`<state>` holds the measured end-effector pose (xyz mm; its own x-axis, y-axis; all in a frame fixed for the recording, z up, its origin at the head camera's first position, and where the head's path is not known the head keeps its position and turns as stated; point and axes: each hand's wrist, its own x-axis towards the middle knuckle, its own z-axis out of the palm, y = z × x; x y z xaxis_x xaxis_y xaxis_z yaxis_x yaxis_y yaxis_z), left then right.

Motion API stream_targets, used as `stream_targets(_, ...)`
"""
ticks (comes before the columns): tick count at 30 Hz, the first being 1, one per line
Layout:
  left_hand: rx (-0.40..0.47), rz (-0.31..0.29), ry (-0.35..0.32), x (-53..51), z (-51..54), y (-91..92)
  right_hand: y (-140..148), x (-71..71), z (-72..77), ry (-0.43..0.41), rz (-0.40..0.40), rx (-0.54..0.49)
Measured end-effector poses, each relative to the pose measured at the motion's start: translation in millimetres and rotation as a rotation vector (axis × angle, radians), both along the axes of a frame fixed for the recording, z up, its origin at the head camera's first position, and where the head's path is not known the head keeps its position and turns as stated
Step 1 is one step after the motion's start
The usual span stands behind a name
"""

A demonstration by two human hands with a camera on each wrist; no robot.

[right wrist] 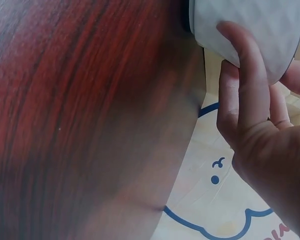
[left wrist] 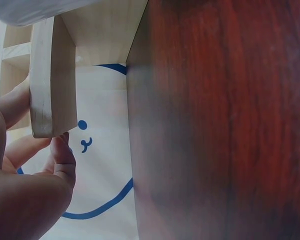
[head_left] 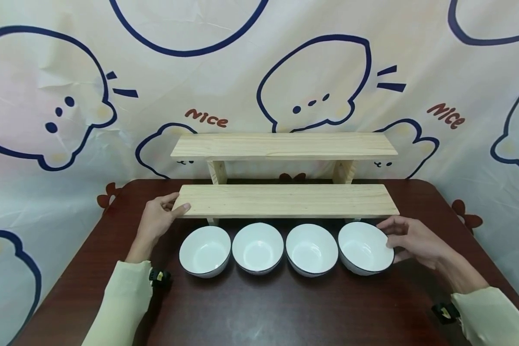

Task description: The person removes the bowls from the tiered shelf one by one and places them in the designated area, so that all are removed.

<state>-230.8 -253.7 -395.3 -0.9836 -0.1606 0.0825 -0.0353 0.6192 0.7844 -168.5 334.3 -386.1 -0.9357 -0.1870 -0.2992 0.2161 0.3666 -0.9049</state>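
Note:
My left hand (head_left: 160,218) holds the left end of the lower board of a two-tier wooden shelf (head_left: 285,201), thumb on its top face. In the left wrist view, the fingers of that hand (left wrist: 32,185) bend about the end of the board (left wrist: 52,90). On the right, my right hand (head_left: 415,240) grips the rightmost white bowl (head_left: 365,247) by its rim, thumb over the edge. The right wrist view shows fingers against the textured outside of this bowl (right wrist: 262,30). Whether its base touches the table cannot be told.
Other white bowls, a left one (head_left: 205,251), a middle one (head_left: 258,248) and another (head_left: 312,250), stand in a row before the shelf. An upper board (head_left: 285,145) rises behind. The dark wooden table (head_left: 259,312) meets a printed cloth backdrop (head_left: 225,91).

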Motion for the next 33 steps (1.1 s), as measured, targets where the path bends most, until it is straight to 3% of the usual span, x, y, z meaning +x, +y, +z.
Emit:
stream_targets(25, 0.002, -0.029, -0.028, -1.4, 3.3, 4.9, 13.6, 7.9, -4.5, -0.062, 0.040, -0.070)
stream_targets(33, -0.079, -0.094, -0.035, -2.4, 12.9, -2.7, 8.7, 3.4, 9.1, -0.046, 0.033, 0.000)
